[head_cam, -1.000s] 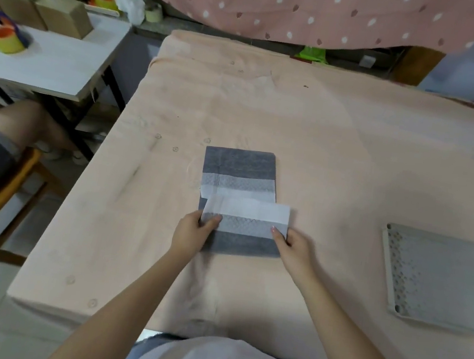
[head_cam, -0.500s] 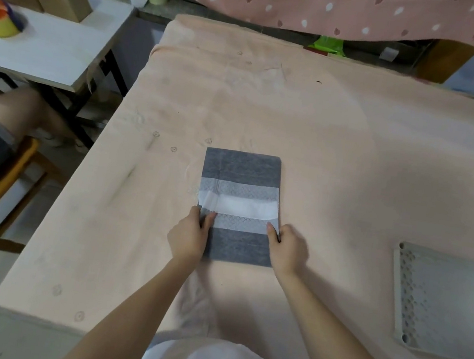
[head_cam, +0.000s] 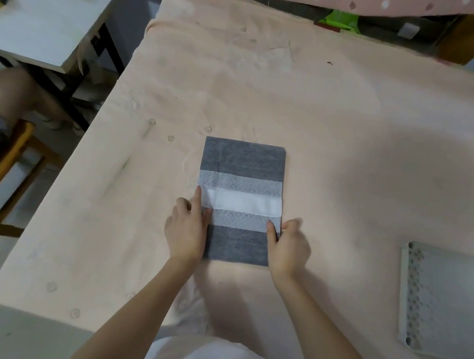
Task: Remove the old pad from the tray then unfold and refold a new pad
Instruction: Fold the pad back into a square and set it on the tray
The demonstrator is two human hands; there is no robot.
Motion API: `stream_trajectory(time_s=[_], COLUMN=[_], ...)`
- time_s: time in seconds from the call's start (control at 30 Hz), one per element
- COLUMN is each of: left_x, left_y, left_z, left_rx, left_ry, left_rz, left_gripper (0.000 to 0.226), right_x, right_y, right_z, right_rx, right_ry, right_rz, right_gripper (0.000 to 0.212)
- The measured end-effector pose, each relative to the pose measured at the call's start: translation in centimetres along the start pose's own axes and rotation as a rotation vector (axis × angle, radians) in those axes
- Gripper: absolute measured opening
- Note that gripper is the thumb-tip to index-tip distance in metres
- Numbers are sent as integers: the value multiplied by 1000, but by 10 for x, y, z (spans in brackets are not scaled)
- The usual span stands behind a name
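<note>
The folded pad (head_cam: 238,201) lay at the frame's centre on the peach-covered bench (head_cam: 356,141). The left hand (head_cam: 187,230) pressed its edge with fingers straight; the right hand (head_cam: 288,247) pinched the opposite edge. Uneven pressure could skew the folds, or releasing might let them spring open.

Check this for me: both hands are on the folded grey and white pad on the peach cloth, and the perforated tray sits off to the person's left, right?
Not quite. The head view shows the tray off to the person's right, not left. The rest stands: the left hand and right hand are on the folded grey and white pad, which lies on the peach cloth.
</note>
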State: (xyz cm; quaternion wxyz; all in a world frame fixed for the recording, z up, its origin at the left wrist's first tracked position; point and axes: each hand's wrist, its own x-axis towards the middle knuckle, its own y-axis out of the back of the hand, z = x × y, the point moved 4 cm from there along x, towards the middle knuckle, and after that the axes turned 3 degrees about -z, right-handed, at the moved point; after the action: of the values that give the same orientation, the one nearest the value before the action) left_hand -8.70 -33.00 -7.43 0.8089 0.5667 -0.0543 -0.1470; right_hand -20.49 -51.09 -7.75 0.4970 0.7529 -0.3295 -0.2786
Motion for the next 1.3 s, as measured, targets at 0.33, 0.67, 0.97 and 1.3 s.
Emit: stream_trajectory(time_s=[0.33, 0.67, 0.97, 1.3], left_x=[-15, -14, -12, -11], left_y=[-20, -27, -29, -29], left_z=[50, 46, 41, 40], left_rx=[243, 197, 166, 148], left_ry=[-584, -560, -531, -521], left_rz=[-134, -197, -185, -145], left_gripper=[59, 60, 58, 53], right_x=[0, -4, 7, 3], right_y=[1, -18, -29, -19], right_z=[-2, -72, -43, -44], right_rx=[-135, -403, -331, -303], right_ry=[-42, 561, 512, 315], right_rz=[-102, -111, -211, -113], right_gripper=[51, 58, 59, 58])
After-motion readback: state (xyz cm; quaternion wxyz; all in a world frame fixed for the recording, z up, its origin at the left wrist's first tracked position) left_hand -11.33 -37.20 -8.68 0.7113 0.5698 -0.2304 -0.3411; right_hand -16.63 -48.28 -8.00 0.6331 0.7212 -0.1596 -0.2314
